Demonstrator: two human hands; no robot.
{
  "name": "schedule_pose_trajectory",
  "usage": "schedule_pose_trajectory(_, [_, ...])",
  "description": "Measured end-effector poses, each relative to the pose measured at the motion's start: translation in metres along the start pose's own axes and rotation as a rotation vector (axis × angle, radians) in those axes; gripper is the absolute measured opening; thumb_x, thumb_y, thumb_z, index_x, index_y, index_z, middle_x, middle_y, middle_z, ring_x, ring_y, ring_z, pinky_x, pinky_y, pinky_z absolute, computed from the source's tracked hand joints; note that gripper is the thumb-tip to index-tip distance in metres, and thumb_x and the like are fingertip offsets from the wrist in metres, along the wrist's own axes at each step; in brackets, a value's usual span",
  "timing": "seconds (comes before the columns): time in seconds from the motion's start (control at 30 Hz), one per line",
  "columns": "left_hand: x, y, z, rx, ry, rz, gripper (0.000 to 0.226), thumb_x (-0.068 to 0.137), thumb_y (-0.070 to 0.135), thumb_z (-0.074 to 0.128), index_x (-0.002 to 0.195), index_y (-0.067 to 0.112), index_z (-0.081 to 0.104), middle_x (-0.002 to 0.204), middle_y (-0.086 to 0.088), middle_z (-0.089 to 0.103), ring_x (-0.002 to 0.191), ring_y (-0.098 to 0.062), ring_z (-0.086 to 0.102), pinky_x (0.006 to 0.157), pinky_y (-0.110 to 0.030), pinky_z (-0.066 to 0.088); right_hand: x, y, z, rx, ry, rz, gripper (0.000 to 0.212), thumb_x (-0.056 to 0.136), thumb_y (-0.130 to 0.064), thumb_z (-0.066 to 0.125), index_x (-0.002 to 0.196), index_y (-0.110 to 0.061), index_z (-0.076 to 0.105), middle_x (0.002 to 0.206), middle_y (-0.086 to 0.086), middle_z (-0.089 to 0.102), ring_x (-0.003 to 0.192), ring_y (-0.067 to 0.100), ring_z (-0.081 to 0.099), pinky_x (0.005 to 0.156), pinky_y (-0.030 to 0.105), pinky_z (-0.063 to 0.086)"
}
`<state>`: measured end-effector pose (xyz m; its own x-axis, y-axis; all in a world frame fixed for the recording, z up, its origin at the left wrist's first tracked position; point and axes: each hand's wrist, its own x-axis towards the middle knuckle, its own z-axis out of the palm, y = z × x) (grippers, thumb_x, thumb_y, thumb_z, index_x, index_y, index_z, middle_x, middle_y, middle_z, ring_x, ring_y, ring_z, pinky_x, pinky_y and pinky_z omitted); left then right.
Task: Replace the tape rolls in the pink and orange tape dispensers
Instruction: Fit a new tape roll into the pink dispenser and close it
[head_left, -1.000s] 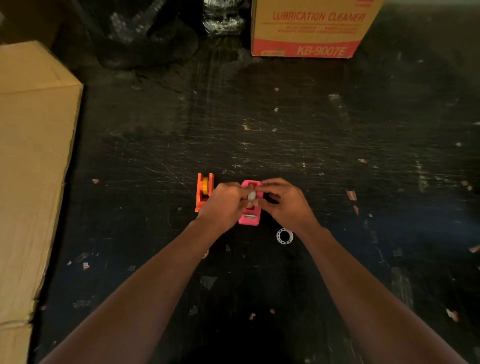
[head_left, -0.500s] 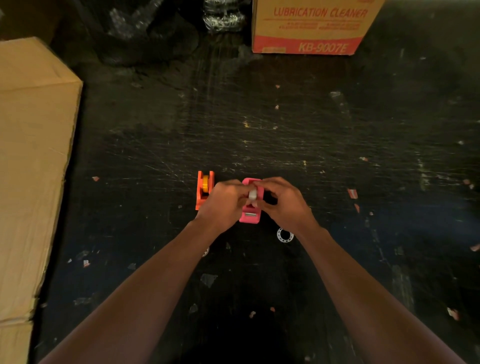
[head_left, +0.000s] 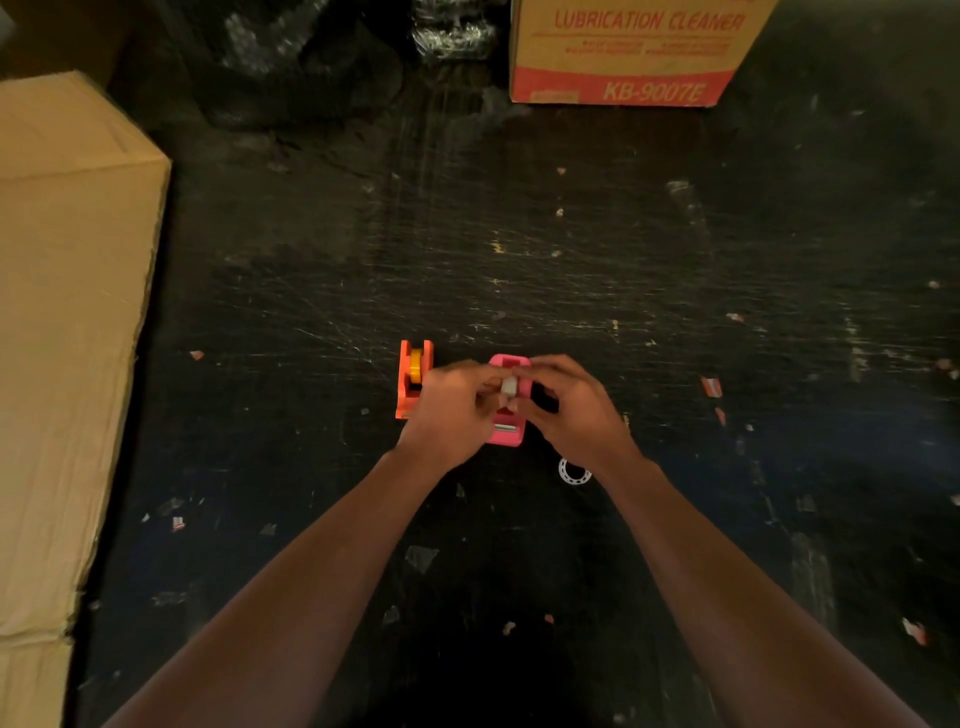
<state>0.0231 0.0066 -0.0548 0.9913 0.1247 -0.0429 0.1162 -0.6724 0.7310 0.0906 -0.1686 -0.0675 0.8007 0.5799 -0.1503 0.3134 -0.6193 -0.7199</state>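
The pink tape dispenser (head_left: 506, 434) stands on the dark table, partly covered by both hands. Above its middle, a small whitish tape roll (head_left: 508, 387) is pinched between the fingertips of my left hand (head_left: 451, 410) and my right hand (head_left: 569, 408). Just left of my left hand is the orange tape dispenser (head_left: 410, 382), upright, with a yellow roll (head_left: 415, 362) seated in it. A white empty tape core ring (head_left: 574, 472) lies on the table below my right wrist.
A large plain cardboard box (head_left: 67, 322) fills the left side. A "Lubrication Cleaner" carton (head_left: 628, 52) stands at the back, with crumpled plastic wrap (head_left: 291, 47) to its left. Small scraps of tape and paper litter the scratched black tabletop (head_left: 519, 249).
Both hands stay over the pink dispenser, fingers shifting slightly on the small whitish roll. The dispensers and the core ring have not moved.
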Motion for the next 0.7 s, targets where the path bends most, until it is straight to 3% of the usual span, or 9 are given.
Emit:
schedule_pose_trajectory(0.13, [-0.0021,-0.0037,-0.0008,-0.014,-0.016,0.024,0.044,0.086,-0.003,0.074,0.124,0.02,0.072,0.111,-0.002,0.074,0.098,-0.01,0.071,0.088,-0.037,0.061,0.0,0.0,-0.0002,-0.001,-0.003,-0.003,0.044,0.094,-0.023,0.074,0.137,-0.024,0.065,0.132,-0.005,0.056,0.117,0.002,0.051,0.1,0.014,0.037])
schedule_pose_trajectory(0.53, [-0.0034,-0.0058,-0.0019,0.05,-0.01,0.055,0.032,0.091,0.002,0.072,0.118,0.018,0.076,0.11,-0.005,0.076,0.102,-0.016,0.07,0.094,-0.041,0.058,-0.0019,0.0001,0.003,-0.041,0.003,-0.018,0.049,0.092,-0.019,0.075,0.14,-0.021,0.062,0.136,0.001,0.057,0.123,0.015,0.056,0.108,0.028,0.045])
schedule_pose_trajectory(0.7, [-0.0093,0.0014,-0.0025,0.132,0.022,0.13,0.024,0.094,0.006,0.069,0.117,0.011,0.077,0.112,-0.01,0.078,0.101,-0.019,0.074,0.096,-0.037,0.058,-0.0038,-0.0035,0.0021,-0.044,0.012,-0.02,0.049,0.092,-0.019,0.075,0.139,-0.018,0.063,0.135,0.002,0.057,0.122,0.016,0.057,0.106,0.025,0.042])
